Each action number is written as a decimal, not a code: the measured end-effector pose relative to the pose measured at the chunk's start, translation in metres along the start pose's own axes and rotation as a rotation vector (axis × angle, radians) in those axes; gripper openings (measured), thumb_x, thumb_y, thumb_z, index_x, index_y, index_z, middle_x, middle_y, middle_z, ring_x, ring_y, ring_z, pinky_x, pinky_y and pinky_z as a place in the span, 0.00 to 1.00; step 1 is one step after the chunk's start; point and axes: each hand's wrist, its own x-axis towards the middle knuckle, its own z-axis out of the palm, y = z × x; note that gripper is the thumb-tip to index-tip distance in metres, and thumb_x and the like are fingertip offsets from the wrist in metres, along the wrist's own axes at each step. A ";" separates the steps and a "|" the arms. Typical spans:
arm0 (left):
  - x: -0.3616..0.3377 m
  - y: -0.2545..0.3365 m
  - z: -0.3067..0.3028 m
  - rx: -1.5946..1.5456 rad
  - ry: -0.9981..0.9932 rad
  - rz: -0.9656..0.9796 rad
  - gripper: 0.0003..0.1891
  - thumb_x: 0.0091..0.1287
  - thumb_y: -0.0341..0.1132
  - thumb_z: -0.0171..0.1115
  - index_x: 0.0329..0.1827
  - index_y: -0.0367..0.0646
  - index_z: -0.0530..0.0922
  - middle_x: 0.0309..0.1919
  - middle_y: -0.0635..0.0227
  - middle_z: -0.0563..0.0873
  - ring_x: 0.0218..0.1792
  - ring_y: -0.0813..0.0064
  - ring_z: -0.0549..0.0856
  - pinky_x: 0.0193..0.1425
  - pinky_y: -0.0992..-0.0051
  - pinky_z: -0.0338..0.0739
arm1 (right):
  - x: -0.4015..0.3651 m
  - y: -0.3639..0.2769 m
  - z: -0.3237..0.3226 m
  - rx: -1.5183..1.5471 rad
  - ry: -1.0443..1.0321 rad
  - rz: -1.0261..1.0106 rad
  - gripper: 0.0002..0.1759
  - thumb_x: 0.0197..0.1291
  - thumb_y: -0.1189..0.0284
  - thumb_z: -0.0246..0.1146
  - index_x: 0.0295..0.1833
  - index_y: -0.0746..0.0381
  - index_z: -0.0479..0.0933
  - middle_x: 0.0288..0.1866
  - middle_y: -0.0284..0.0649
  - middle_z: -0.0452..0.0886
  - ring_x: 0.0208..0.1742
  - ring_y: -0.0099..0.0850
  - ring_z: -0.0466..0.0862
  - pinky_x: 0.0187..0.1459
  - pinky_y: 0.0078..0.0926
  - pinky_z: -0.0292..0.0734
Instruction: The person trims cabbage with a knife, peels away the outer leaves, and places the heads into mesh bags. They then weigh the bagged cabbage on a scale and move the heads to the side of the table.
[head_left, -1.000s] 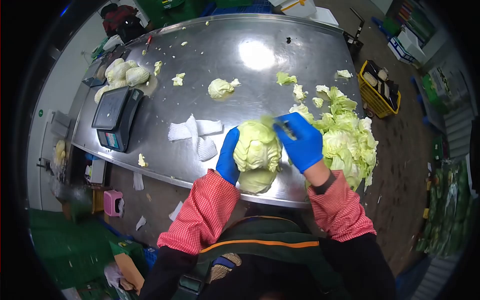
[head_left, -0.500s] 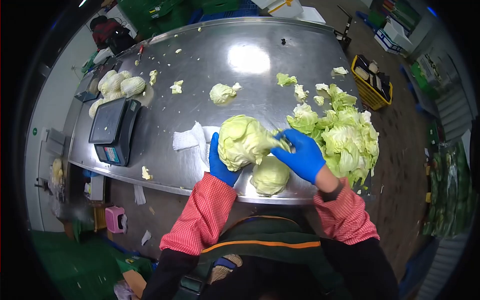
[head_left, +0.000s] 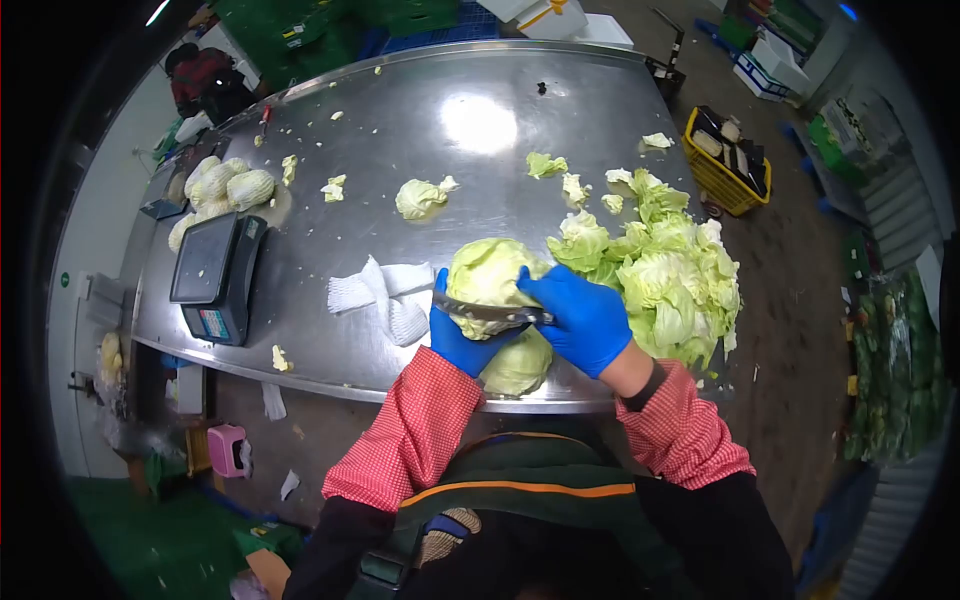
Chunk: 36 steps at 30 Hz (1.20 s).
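My left hand [head_left: 462, 340] in a blue glove is wrapped round the lower left of a pale green cabbage [head_left: 490, 268], holding it above the table's near edge. Across the cabbage's near side lies a knife [head_left: 480, 311] with a dark, slightly curved blade. The knife's handle end runs into my gloved right hand [head_left: 582, 318], which is closed on it, fingertips by the cabbage's right side. Below, a second cabbage [head_left: 518, 364] rests on the table, partly covered by my left hand. A heap of loose cabbage leaves [head_left: 680, 280] lies right of my right hand.
White mesh netting [head_left: 385, 295] lies left of my left hand. A scale [head_left: 215, 275] and several netted cabbages [head_left: 225, 188] are at the left. Leaf scraps [head_left: 420, 198] dot the metal table [head_left: 400, 120]. A yellow basket [head_left: 728, 175] stands beyond the right edge; a person [head_left: 203, 85] is at the far left.
My right hand was pulling at a leaf on the cabbage's right side; now it is closer in, with the knife across the cabbage. The view has shifted slightly.
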 end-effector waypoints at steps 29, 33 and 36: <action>-0.118 0.065 -0.233 1.442 1.077 -0.225 0.37 0.51 0.51 0.76 0.61 0.46 0.73 0.53 0.52 0.74 0.53 0.54 0.79 0.61 0.62 0.73 | 0.075 0.059 0.101 -0.171 -0.264 -0.047 0.36 0.56 0.48 0.63 0.64 0.59 0.71 0.43 0.49 0.78 0.43 0.47 0.78 0.45 0.45 0.74; -0.104 0.088 -0.246 1.490 0.885 -0.527 0.39 0.53 0.60 0.70 0.64 0.49 0.73 0.56 0.50 0.76 0.54 0.49 0.78 0.60 0.61 0.74 | 0.114 0.005 0.153 -0.125 -0.385 0.017 0.41 0.58 0.41 0.59 0.66 0.61 0.69 0.48 0.52 0.79 0.50 0.49 0.79 0.50 0.43 0.75; -0.103 0.083 -0.263 1.637 0.838 -0.374 0.37 0.54 0.60 0.67 0.63 0.48 0.74 0.55 0.52 0.78 0.58 0.49 0.76 0.63 0.59 0.71 | 0.146 -0.034 0.201 -0.229 -0.548 0.246 0.49 0.53 0.36 0.59 0.70 0.61 0.65 0.57 0.53 0.77 0.57 0.49 0.78 0.57 0.43 0.73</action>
